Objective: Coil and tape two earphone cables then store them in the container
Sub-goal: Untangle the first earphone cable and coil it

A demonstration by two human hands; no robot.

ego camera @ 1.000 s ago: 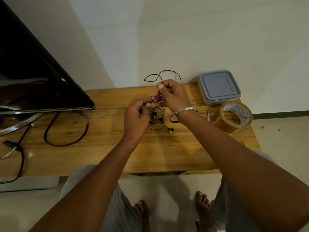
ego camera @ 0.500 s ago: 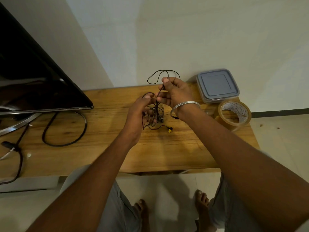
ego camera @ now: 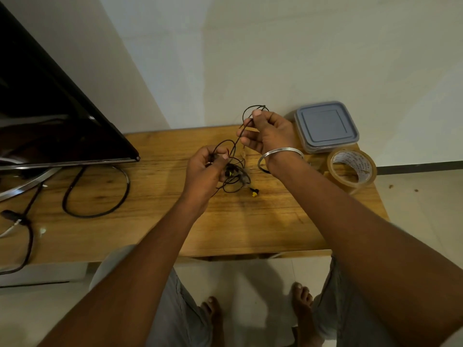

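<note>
Compared with one second ago, we are drawing our hands a little apart. The right hand (ego camera: pixel 271 134) is now sitting farther from us, at about one o'clock from the left hand (ego camera: pixel 204 167), and one strand of the black earphone cable (ego camera: pixel 236 180) is running almost straight between them. The loop (ego camera: pixel 250 108) that was standing wide above the right fingers is now looking much smaller. From this we are judging that we are still sorting out the tangle and feeding the cable through, so the coiling is only starting. No tape is on the cable yet, and nothing is going into the container.

Nearest to us, the left hand is hovering over the wooden table (ego camera: pixel 263 229). Its fingers are curling, and its thumb and fingertips are pinching a strand with a small arc rising from it. At three o'clock from this hand the rest of the cable is hanging in a loose knot down to the table, and a yellow-tipped end (ego camera: pixel 254 194) is lying at the knot's five o'clock. Farther away, the right hand, wearing a silver bangle (ego camera: pixel 283 152), is pinching the cable between thumb and forefinger, with the other fingers half bending. We cannot tell if the knot is one cable or both.

At four o'clock from the right hand the tape roll (ego camera: pixel 350 171) is leaning on its edge. At three o'clock the grey container (ego camera: pixel 325 126) is standing closed by the wall.
</note>
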